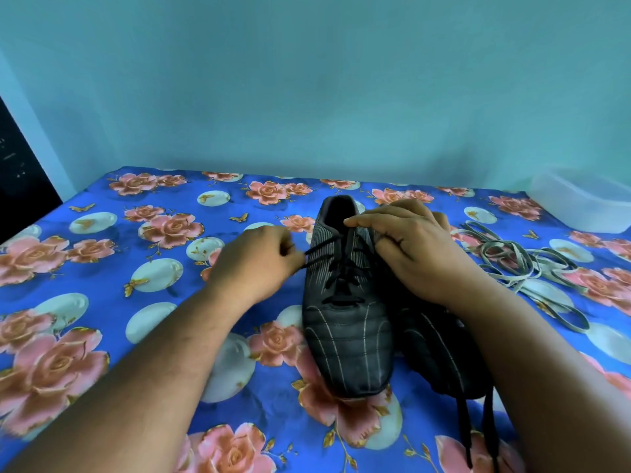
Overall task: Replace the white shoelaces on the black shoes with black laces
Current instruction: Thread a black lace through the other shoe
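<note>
A black shoe (348,336) with thin pale stripes lies toe toward me on the flowered cloth, threaded with a black lace (336,268). My left hand (252,264) pinches the lace ends just left of the shoe and holds them taut. My right hand (413,247) rests on the shoe's collar, forefinger and thumb pinching at the top eyelet. A second black shoe (440,353) lies to the right, partly under my right forearm, its black lace ends (478,428) trailing toward me. The removed white laces (526,264) lie in a loose heap at right.
A blue cloth with pink roses (136,302) covers the table. A clear plastic tub (584,199) stands at the far right corner. A dark panel (20,172) stands at the left edge. A turquoise wall (307,80) rises behind.
</note>
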The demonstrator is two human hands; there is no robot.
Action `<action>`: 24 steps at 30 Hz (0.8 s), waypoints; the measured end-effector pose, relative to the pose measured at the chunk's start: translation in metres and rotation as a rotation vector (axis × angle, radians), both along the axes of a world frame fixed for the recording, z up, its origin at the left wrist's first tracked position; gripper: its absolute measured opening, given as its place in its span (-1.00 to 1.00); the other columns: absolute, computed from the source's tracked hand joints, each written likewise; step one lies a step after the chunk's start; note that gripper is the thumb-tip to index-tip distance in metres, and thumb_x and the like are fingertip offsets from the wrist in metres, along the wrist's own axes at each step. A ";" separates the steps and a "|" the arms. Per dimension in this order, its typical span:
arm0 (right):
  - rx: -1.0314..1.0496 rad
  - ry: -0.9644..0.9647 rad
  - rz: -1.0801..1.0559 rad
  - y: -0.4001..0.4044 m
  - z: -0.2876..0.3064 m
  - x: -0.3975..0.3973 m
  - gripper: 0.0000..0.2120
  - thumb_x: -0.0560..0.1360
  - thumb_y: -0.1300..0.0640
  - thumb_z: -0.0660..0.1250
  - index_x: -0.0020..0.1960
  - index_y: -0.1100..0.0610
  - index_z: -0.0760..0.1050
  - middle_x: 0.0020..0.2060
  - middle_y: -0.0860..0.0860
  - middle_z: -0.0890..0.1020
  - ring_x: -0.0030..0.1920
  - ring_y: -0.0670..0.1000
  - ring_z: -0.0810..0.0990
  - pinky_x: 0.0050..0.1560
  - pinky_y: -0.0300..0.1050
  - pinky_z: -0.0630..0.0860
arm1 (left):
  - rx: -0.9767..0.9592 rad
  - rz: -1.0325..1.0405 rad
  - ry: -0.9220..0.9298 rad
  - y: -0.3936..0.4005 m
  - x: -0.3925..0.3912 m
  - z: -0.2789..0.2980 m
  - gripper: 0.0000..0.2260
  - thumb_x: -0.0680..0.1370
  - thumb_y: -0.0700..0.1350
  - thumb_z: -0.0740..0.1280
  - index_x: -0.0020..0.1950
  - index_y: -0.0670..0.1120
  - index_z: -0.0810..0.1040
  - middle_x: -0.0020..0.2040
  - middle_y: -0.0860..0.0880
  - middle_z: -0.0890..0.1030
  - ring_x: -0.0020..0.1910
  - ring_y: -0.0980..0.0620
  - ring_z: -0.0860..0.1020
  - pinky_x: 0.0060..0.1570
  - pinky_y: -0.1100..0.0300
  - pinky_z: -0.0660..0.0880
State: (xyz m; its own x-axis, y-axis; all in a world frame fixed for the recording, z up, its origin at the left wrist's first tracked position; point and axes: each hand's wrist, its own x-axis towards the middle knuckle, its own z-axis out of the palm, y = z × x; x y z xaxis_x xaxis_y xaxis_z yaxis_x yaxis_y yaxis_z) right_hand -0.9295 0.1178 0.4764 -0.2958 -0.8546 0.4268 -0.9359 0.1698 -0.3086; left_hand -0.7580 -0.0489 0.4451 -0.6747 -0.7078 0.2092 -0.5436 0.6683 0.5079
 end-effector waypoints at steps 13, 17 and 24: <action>0.022 0.009 0.002 0.000 0.000 0.000 -0.56 0.55 0.06 0.14 0.35 -0.27 0.50 0.25 -0.32 0.55 0.34 -0.09 0.33 0.23 0.01 0.15 | -0.039 -0.288 0.317 0.010 -0.007 -0.001 -0.88 0.61 0.07 0.36 -0.07 0.06 0.53 -0.23 0.16 0.58 -0.23 0.11 0.52 -0.10 0.03 0.45; 0.011 0.004 0.010 0.001 0.000 -0.001 -0.54 0.52 0.04 0.11 0.35 -0.27 0.51 0.24 -0.32 0.55 0.34 -0.10 0.34 0.23 0.00 0.14 | -0.055 0.120 -0.109 -0.008 0.004 0.001 -0.77 0.60 0.08 0.27 -0.13 -0.05 0.52 -0.15 0.01 0.61 -0.08 -0.11 0.55 -0.09 0.05 0.42; 0.007 0.014 0.010 0.002 0.001 -0.001 -0.57 0.55 0.00 0.13 0.35 -0.26 0.51 0.24 -0.31 0.56 0.35 -0.09 0.35 0.25 0.03 0.16 | 0.154 -0.032 0.229 -0.008 0.004 0.004 -0.81 0.61 -0.04 0.35 0.23 0.05 0.54 0.14 0.07 0.57 0.06 0.06 0.51 -0.03 0.25 0.44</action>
